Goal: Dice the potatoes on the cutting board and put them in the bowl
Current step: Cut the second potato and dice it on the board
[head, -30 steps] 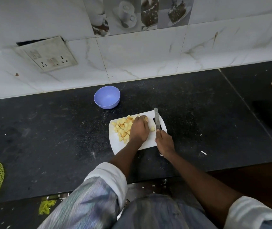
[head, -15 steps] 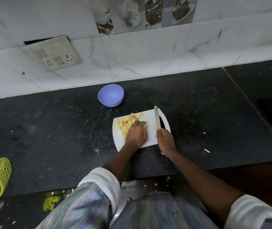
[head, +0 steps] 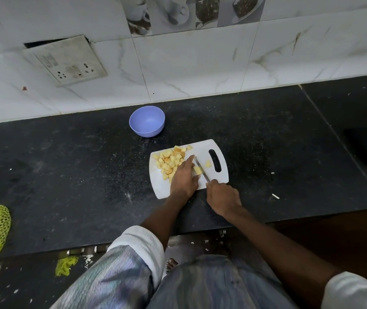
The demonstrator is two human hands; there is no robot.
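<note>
Gripping the knife (head: 201, 169), the right hand (head: 222, 198) slices potato pieces (head: 170, 160) on the cutting board (head: 219, 152); the left hand (head: 183, 177) presses them, fingers (head: 189, 160) nearly flat.

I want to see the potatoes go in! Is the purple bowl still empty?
Empty. The purple bowl shows only its bare inside, and all the potato cubes lie on the white cutting board.

We have one head-worn view, looking steeply down and forward over our hands (head: 202, 186) at the desk (head: 66, 175), fairly near, the wall (head: 200, 63) beyond them.
</note>
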